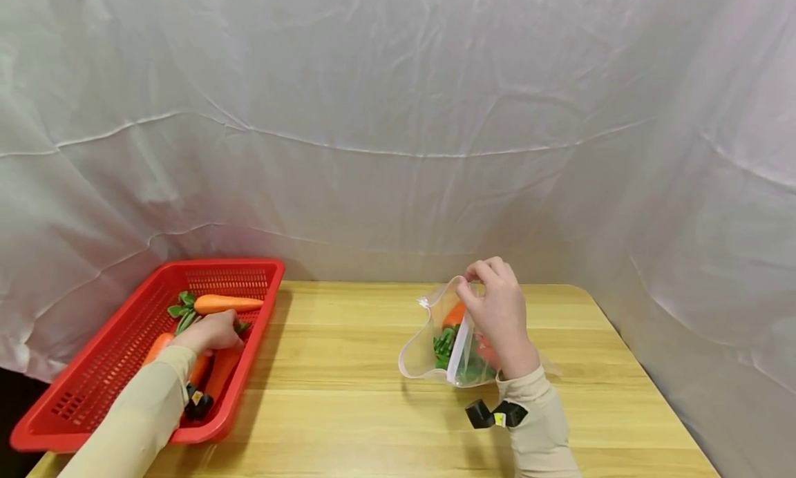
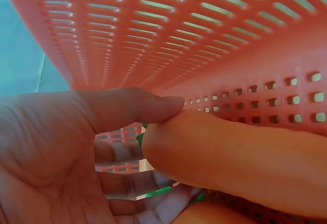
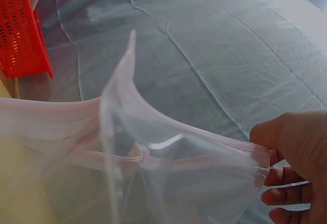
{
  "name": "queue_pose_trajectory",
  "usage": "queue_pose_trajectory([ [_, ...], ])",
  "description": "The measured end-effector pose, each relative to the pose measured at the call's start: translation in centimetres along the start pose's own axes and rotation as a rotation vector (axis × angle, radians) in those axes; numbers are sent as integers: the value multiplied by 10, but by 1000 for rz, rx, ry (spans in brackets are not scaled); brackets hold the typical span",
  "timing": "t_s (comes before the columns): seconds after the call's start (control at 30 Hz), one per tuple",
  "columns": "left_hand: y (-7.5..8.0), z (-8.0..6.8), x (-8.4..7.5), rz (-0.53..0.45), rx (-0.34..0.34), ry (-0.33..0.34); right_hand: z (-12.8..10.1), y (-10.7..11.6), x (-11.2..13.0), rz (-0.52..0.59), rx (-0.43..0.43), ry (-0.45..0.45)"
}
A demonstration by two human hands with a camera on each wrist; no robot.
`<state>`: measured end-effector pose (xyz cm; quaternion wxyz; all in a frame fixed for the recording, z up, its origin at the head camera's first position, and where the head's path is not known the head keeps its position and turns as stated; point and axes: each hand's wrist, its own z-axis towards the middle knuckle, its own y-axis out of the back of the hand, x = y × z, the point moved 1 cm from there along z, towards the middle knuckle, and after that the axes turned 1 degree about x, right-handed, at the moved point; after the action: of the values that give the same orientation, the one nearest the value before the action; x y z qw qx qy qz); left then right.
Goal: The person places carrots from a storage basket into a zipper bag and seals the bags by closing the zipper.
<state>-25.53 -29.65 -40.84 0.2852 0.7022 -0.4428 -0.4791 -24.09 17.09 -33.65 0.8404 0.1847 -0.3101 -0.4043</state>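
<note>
Your left hand [image 1: 211,331] is down inside the red basket [image 1: 93,381], a shallow plastic tray with slotted, lattice-like walls that sits at the left end of the tabletop [image 1: 348,409]. Its grip is closed round a carrot [image 2: 240,157]: in the left wrist view your thumb [image 2: 138,106] lies along the top of the smooth, matte orange body and your fingers [image 2: 127,183] curl underneath it, with the perforated basket wall right behind. More carrots lie in the basket beside your hand, one long tapered carrot [image 1: 226,303] just beyond your knuckles with ruffled green leaves [image 1: 183,309] at its blunt end. Your right hand [image 1: 500,316] is well apart from the basket, over the middle-right of the tabletop, pinching the upper rim of a clear plastic bag [image 1: 429,347]. The bag is thin, glossy and crinkled, its mouth pulled into a wide, wavy loop with a thicker zip strip along the edge; in the right wrist view your thumb [image 3: 291,137] presses that strip against your fingers. Inside the bag, resting on the pale, straight-grained wood, you can see orange and leafy green shapes. Soft, creased white cloth [image 1: 398,119] hangs behind and to the right of everything.
</note>
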Motion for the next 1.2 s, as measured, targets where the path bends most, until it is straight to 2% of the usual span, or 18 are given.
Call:
queue_pose_trajectory([
  [0.17,5,-2,1,-119,-45,-47,0,0,-1,2,1,-5],
  [0.27,11,-2,4,-158,-80,-73,0,0,-1,3,3,-5],
  [0.43,25,-5,10,-194,-113,-49,0,2,-1,-1,3,-3],
  [0.6,37,-12,14,-226,-194,-54,0,2,-1,1,0,-2],
  [0.77,45,-19,14,-270,-265,-85,1,1,-1,-3,-3,6],
  [1.03,53,-34,14,-266,-348,-63,1,0,-2,-7,-10,19],
  [1.2,59,-47,13,-308,-469,-40,1,1,-2,-5,-6,14],
])
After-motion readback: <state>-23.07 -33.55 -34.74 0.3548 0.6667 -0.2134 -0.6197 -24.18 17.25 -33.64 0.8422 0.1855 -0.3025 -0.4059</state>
